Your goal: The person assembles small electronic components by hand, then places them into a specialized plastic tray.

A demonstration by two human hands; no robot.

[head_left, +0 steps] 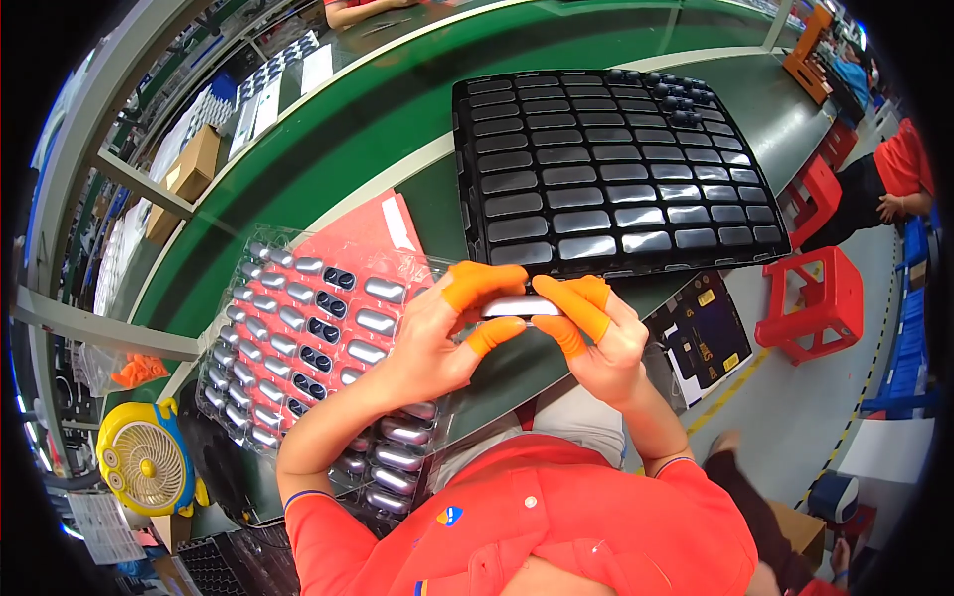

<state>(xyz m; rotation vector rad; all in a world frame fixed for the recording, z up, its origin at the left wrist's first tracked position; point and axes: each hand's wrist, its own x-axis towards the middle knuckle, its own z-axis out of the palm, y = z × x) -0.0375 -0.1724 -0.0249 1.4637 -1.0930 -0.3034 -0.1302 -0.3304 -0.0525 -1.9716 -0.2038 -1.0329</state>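
Note:
Both hands, with orange finger cots on the fingertips, meet in front of me around a small silver oblong case (522,307) that looks like an earbud charging case. My left hand (447,328) pinches its left end between thumb and fingers. The right end is gripped the same way by my right hand (608,343). Beside my left forearm lies a clear plastic tray (260,236) with rows of silver cases (376,321). One row in it shows dark pieces with paired round recesses (322,331). Just beyond my hands sits a large black compartment tray (461,149).
Small black parts (686,103) sit in the black tray's far right corner. A pink sheet (363,226) lies under the clear tray. At left stands a yellow and blue fan (147,459). Red stools (810,298) and a person in red (902,164) are to the right.

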